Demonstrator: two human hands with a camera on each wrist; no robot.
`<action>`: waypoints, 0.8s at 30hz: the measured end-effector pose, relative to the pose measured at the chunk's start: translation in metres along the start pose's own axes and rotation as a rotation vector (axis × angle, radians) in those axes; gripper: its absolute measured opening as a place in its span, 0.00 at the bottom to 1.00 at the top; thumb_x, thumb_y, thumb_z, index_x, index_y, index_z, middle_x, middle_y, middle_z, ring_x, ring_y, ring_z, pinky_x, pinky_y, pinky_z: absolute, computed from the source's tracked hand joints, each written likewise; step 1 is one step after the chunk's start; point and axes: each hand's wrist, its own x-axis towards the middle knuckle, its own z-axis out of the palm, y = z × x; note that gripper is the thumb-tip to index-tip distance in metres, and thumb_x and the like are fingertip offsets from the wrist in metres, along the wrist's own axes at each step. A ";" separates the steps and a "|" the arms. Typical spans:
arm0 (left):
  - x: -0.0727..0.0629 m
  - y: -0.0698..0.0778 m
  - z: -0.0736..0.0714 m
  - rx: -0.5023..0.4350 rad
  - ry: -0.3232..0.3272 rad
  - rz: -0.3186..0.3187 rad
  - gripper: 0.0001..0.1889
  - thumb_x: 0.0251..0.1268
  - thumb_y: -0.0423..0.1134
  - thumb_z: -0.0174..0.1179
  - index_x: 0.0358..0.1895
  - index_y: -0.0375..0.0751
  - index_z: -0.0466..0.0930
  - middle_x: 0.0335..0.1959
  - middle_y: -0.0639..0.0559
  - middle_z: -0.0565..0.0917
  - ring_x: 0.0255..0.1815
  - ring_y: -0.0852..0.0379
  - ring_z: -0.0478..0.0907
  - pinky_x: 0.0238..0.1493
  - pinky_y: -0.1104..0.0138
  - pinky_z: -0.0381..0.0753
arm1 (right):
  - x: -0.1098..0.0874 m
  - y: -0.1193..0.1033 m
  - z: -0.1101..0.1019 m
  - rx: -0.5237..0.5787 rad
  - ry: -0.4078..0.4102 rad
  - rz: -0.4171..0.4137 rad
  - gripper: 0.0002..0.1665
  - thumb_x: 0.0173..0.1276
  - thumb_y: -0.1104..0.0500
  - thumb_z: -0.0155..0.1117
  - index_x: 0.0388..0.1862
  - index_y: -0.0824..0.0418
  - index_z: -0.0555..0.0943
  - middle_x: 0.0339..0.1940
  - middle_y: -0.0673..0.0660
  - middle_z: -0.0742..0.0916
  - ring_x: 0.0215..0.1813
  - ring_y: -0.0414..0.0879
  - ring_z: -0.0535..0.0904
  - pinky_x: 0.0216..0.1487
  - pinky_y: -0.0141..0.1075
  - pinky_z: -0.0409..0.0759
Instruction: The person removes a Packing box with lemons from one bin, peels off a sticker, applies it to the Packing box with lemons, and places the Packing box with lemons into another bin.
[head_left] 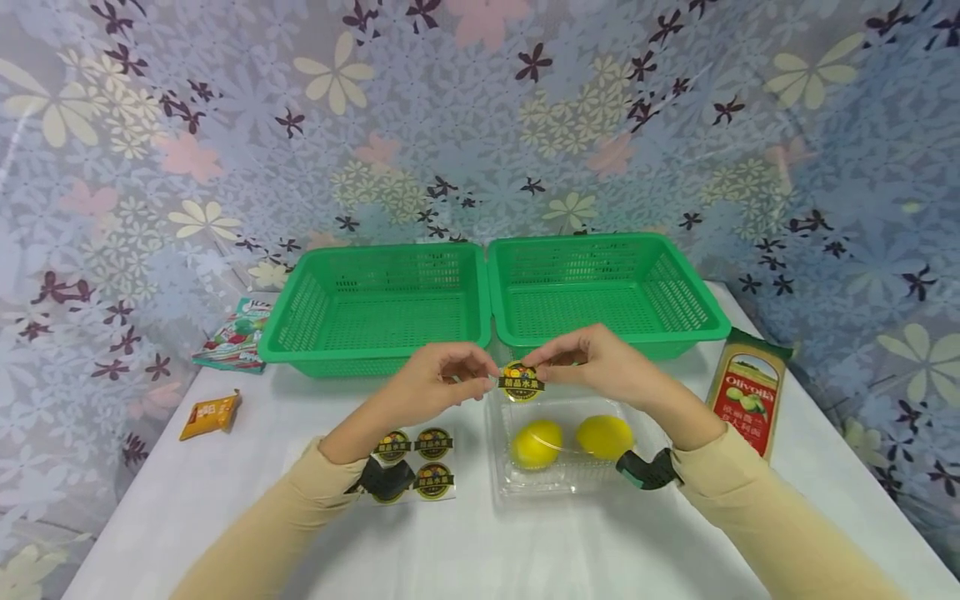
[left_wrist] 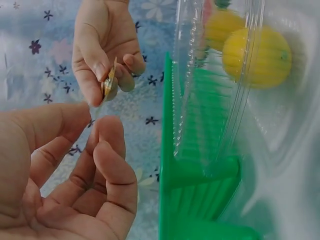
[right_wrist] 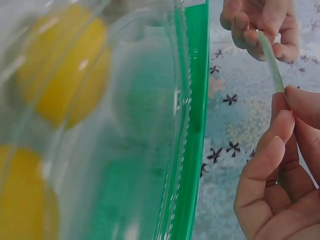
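A round black-and-gold fruit sticker (head_left: 521,382) is held up between both hands, above the far edge of a clear plastic box. My right hand (head_left: 592,367) pinches its right side between thumb and fingertips. The fingertips of my left hand (head_left: 442,379) meet at its left edge, thumb and forefinger close about it. Edge-on, the sticker (right_wrist: 274,65) spans from one hand to the other in the right wrist view. Below, the box (head_left: 517,483) contains two yellow lemons, one lemon (head_left: 537,443) left of the other lemon (head_left: 604,437). Under my left wrist lies a sheet of similar stickers (head_left: 433,462), partly hidden.
Two green baskets stand side by side at the back, a left basket (head_left: 375,367) and a right basket (head_left: 600,246). At the left lie an orange packet (head_left: 210,417) and a green-and-red packet (head_left: 243,337). A red-and-gold Olivoilà package (head_left: 750,392) lies at the right.
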 end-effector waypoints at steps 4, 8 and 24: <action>0.013 -0.001 0.008 -0.023 -0.027 0.012 0.07 0.78 0.35 0.65 0.52 0.44 0.88 0.43 0.43 0.89 0.36 0.55 0.83 0.36 0.63 0.83 | -0.008 0.006 -0.006 -0.003 -0.005 0.018 0.16 0.78 0.56 0.70 0.60 0.57 0.90 0.58 0.57 0.93 0.55 0.46 0.90 0.64 0.49 0.86; 0.022 -0.001 0.017 -0.044 -0.042 0.023 0.07 0.78 0.34 0.65 0.53 0.42 0.88 0.42 0.44 0.90 0.36 0.56 0.84 0.35 0.63 0.84 | -0.016 0.012 -0.011 0.025 -0.005 0.043 0.17 0.78 0.54 0.70 0.62 0.58 0.89 0.60 0.58 0.92 0.58 0.47 0.89 0.66 0.50 0.86; 0.044 0.002 0.051 -0.027 -0.056 0.021 0.06 0.75 0.32 0.67 0.49 0.38 0.89 0.40 0.38 0.90 0.30 0.63 0.84 0.32 0.72 0.83 | -0.035 0.032 -0.023 0.061 -0.014 0.066 0.21 0.79 0.56 0.69 0.66 0.62 0.86 0.60 0.61 0.91 0.59 0.48 0.89 0.68 0.53 0.85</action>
